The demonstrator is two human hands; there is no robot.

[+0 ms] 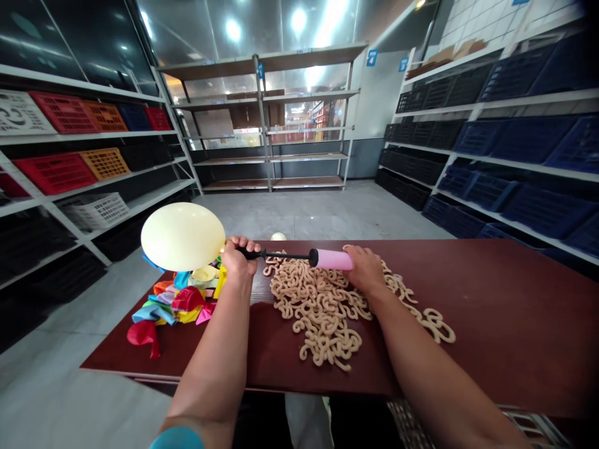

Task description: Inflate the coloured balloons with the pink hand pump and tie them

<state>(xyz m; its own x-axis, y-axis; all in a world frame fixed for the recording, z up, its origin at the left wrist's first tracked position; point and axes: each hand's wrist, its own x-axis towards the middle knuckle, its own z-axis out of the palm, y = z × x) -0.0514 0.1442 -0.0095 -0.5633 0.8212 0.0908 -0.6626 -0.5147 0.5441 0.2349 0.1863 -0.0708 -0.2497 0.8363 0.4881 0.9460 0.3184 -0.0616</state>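
We're working at the dark red table (491, 312), frame centre. Pale yellow balloon (183, 236) is sitting inflated at left-centre, touching our left hand (238, 256), which is clenching the pump nozzle. Our right hand (365, 268) is gripping the pink pump (327, 259) over the beige squiggle pile (322, 305).

Blue sign (371, 58) on far white wall — white digit, reads as "4". Second blue sign (403, 64) at end of right-hand shelving — white mark on it, too small and tilted to read for sure. Small blue tag (261, 70) on upright of middle shelf rack — digit blurred, cannot tell. Blue corner of another sign (520, 2) at top edge, cut off — unreadable. No print legible on crates, pump, balloons or counter.
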